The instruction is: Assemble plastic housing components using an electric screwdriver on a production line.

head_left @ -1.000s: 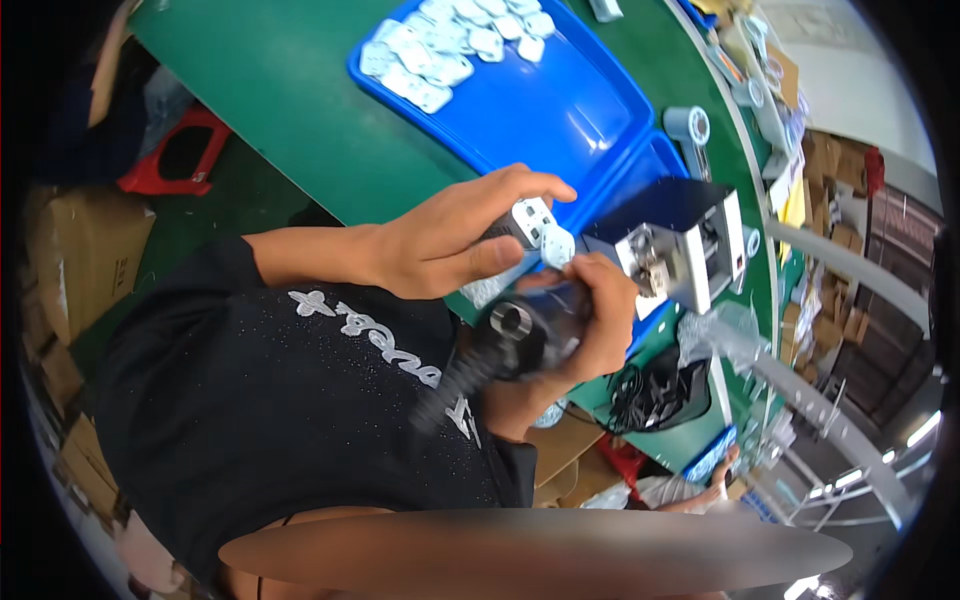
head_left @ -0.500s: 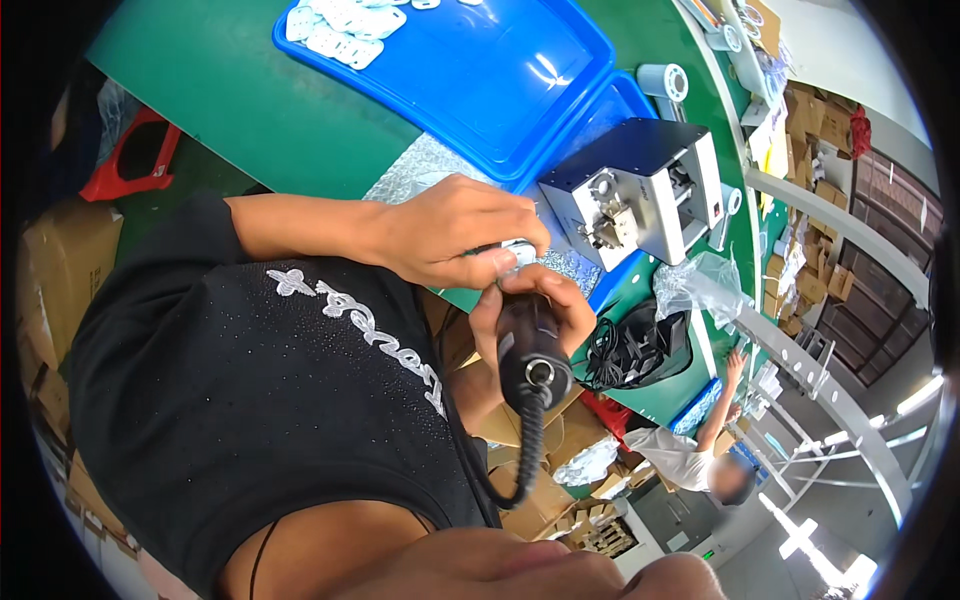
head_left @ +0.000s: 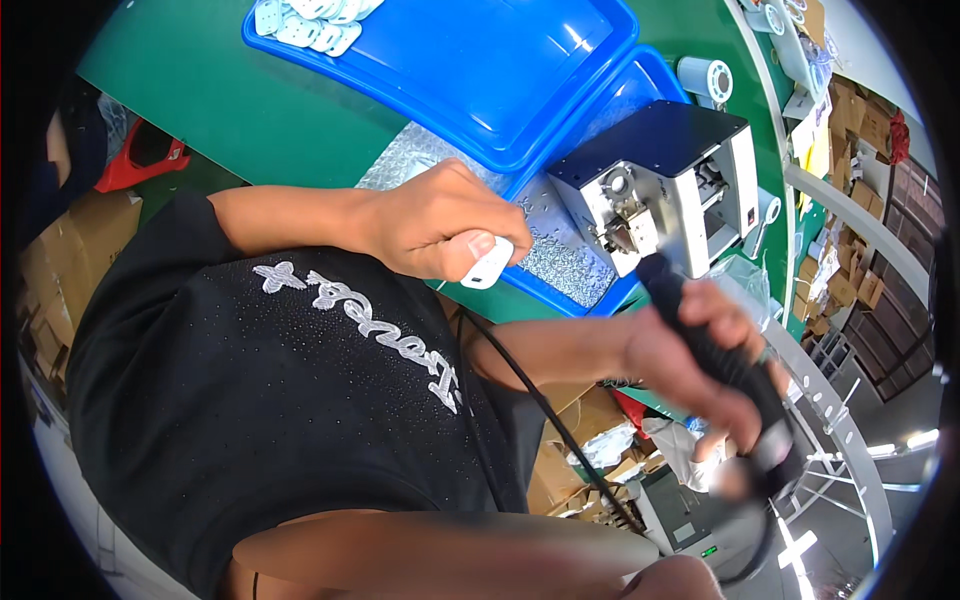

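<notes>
My left hand [head_left: 445, 225] is closed round a small white plastic piece with rounded corners and small slots [head_left: 488, 263], which sticks out below the thumb. It hovers in front of the table's edge. To the right, my right hand [head_left: 695, 365] grips a black electric screwdriver [head_left: 740, 370], blurred by motion. Its narrow front end points at the front of a screw feeder [head_left: 650, 180], a dark-topped box with a metal mechanism. Whether the tip touches the feeder I cannot tell. A black cord [head_left: 555, 430] runs below my right forearm.
A blue tray [head_left: 470, 75] on the green table [head_left: 220, 110] carries several white pieces [head_left: 310, 25]. Another blue tray [head_left: 665, 75] beneath it holds the feeder and many small metal bits [head_left: 570, 265]. Clear plastic [head_left: 745, 280] lies beside the feeder. A co-worker [head_left: 680, 450] is behind my right hand.
My right hand has swung away rightward with the screwdriver, from the white piece toward the feeder, and the screwdriver has turned. My left hand keeps the white piece, now more exposed.
</notes>
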### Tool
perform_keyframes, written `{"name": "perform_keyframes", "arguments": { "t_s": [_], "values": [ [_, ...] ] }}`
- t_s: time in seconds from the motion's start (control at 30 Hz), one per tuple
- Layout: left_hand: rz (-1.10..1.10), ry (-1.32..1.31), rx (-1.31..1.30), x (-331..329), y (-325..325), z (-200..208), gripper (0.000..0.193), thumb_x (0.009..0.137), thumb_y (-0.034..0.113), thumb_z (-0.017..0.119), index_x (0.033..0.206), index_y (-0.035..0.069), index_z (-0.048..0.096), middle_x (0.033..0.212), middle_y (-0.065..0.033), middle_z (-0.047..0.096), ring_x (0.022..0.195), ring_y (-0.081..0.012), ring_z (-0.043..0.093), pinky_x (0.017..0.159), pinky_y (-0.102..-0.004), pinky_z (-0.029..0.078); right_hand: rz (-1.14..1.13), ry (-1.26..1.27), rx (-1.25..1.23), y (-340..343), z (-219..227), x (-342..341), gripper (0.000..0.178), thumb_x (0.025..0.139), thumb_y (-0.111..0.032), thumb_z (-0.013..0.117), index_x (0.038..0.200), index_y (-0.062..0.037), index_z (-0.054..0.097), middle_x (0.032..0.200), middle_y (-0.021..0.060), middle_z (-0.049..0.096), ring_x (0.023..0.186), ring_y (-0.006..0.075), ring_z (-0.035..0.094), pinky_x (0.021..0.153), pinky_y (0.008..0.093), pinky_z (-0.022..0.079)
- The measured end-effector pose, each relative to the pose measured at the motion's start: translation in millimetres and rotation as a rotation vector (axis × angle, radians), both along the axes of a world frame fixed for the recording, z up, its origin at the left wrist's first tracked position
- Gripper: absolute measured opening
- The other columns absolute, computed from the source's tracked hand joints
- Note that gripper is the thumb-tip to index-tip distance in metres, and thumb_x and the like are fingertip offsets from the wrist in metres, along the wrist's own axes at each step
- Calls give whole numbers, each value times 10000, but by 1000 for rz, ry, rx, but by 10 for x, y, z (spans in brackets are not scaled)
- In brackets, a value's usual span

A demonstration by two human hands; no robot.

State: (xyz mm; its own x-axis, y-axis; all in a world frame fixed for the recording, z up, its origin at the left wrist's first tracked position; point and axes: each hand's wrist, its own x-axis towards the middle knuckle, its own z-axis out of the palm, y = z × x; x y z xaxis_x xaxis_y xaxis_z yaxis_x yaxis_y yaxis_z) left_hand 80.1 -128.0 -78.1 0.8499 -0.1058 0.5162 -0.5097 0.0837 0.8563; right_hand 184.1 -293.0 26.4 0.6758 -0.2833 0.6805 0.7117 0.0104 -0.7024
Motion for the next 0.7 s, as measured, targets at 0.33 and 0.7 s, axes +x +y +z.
{"name": "perform_keyframes", "arguments": {
  "t_s": [0.33, 0.7],
  "values": [
    [5, -49, 9, 72, -26, -68, 288, 900, 156, 382, 856, 7, 625, 693, -111, 606, 519, -266, 571, 499, -366, 476, 524, 104, -4, -272, 108, -447, 836, 887, -761, 456, 1261, -14, 449, 808, 167, 578, 529, 252, 567, 479, 443, 492],
    [48, -63, 24, 25, -27, -68, 323, 937, 183, 364, 869, -2, 620, 689, -114, 603, 517, -260, 563, 483, -370, 461, 515, 264, 104, -208, -120, -122, 864, 866, -811, 406, 1243, -36, 455, 683, 120, 557, 451, 185, 494, 438, 338, 457]
  ]
}}
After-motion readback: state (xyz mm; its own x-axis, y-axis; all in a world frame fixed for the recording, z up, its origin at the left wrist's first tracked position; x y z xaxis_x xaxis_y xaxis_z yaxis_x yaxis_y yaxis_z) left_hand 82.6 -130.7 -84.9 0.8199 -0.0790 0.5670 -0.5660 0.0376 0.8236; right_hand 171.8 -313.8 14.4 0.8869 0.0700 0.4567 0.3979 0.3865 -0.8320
